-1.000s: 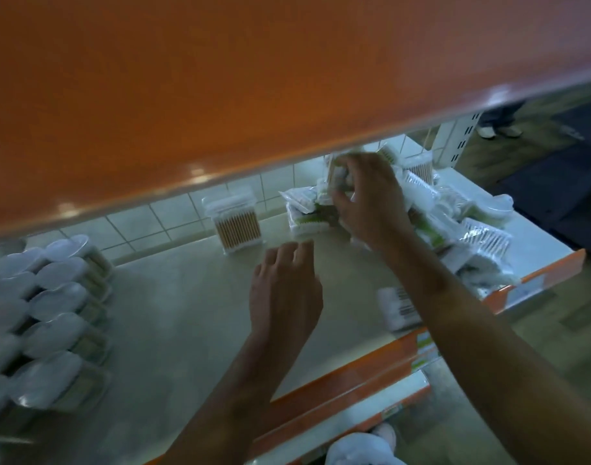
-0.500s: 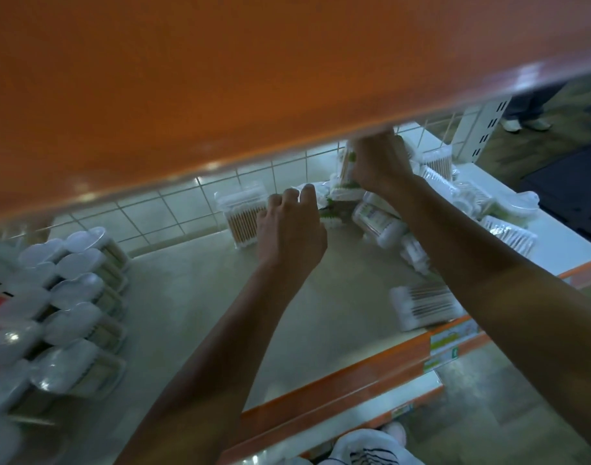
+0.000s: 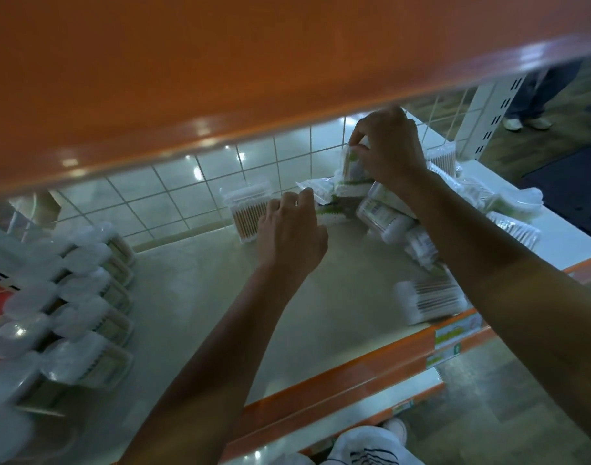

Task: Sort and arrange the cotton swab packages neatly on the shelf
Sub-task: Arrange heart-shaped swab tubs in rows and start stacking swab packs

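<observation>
A loose heap of cotton swab packages (image 3: pixel 398 226) lies at the back right of the pale shelf (image 3: pixel 220 297). My right hand (image 3: pixel 388 146) grips one clear package with a green label (image 3: pixel 349 166), held upright near the tiled back wall. My left hand (image 3: pixel 290 229) reaches toward flat swab packs (image 3: pixel 321 193) at the heap's left edge, fingers curled; whether it holds one is hidden. A clear square swab box (image 3: pixel 249 211) stands upright against the wall. One flat pack (image 3: pixel 428 300) lies alone near the front edge.
Rows of round-lidded swab tubs (image 3: pixel 82 297) fill the left side of the shelf. The orange shelf above (image 3: pixel 220 78) hangs low over the view. The front rail (image 3: pixel 371 367) is orange with price labels. A person's legs (image 3: pixel 535 92) stand on the floor at far right.
My left hand has reached forward from mid-shelf to the heap's left edge. My right hand has lifted a green-labelled package upright, higher and closer to the back wall.
</observation>
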`<state>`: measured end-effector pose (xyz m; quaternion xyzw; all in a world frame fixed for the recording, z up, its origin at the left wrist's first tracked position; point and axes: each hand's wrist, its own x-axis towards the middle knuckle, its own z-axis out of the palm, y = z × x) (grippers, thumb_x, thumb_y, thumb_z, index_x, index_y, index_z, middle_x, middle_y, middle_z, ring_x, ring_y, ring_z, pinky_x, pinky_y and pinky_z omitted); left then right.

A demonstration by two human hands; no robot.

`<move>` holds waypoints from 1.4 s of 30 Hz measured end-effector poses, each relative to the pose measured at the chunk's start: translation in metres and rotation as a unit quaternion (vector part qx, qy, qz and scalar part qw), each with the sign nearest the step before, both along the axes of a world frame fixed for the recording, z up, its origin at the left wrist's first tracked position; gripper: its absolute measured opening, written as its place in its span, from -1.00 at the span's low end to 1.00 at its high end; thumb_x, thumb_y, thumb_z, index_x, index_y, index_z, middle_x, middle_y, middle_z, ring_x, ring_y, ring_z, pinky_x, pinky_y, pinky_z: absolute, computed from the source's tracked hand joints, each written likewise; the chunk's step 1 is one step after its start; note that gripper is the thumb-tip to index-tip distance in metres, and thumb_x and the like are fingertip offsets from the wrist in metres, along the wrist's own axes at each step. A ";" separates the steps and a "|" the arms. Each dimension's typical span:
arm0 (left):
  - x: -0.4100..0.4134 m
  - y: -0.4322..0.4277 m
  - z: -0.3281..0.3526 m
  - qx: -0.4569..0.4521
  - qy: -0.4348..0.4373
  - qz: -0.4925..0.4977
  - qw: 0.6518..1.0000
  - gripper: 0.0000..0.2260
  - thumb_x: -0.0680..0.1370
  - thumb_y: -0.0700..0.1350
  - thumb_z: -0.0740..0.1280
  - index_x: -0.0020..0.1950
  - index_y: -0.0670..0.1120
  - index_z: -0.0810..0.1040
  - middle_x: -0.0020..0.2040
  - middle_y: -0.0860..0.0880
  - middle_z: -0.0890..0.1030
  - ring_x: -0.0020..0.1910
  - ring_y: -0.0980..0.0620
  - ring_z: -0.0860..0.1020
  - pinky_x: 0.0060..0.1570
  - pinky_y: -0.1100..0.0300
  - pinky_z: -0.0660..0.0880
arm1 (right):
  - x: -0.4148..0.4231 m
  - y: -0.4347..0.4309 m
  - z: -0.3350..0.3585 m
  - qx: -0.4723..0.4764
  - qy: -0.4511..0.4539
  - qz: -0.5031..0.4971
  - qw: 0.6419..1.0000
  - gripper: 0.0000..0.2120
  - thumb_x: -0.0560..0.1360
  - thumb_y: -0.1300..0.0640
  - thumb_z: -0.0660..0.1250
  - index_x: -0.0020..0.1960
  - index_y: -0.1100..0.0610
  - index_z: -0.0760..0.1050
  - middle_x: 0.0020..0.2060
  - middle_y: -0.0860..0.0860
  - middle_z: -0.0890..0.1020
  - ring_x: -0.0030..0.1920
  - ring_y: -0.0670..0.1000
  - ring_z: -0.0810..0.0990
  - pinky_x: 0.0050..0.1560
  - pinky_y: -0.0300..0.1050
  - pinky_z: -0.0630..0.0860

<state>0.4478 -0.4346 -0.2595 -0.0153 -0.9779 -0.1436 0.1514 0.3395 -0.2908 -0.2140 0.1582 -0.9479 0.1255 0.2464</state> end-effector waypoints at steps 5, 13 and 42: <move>0.007 -0.009 -0.003 0.043 -0.003 0.006 0.999 -0.51 0.52 -0.06 0.34 0.40 -0.11 0.32 0.29 -0.14 0.47 0.24 -0.10 0.41 0.12 0.10 0.38 | 0.007 -0.011 0.004 -0.051 -0.011 0.056 0.997 -0.90 0.46 0.12 0.38 -0.08 0.14 0.61 -0.03 0.07 0.65 0.08 0.08 0.54 0.10 -0.09 0.40; 0.021 -0.023 -0.005 0.120 0.019 0.018 0.992 -0.33 0.51 -0.04 0.36 0.53 -0.09 0.10 0.40 -0.14 0.37 0.32 -0.10 0.39 0.24 0.07 0.35 | 0.042 -0.041 0.001 -0.156 -0.079 0.144 0.974 -0.88 0.51 0.14 0.32 0.00 0.17 0.55 -0.02 0.01 0.65 0.00 -0.05 0.58 -0.09 -0.43 0.32; 0.116 -0.097 -0.056 0.031 0.124 0.175 0.976 -0.38 0.39 -0.03 0.46 0.40 -0.16 0.38 0.33 -0.27 0.38 0.28 -0.24 0.39 0.04 -0.06 0.48 | 0.125 -0.146 -0.029 -0.230 -0.304 0.218 0.898 -0.93 0.53 0.21 0.23 -0.12 0.08 0.41 -0.28 -0.03 0.53 -0.31 -0.08 0.53 -0.38 -0.29 0.44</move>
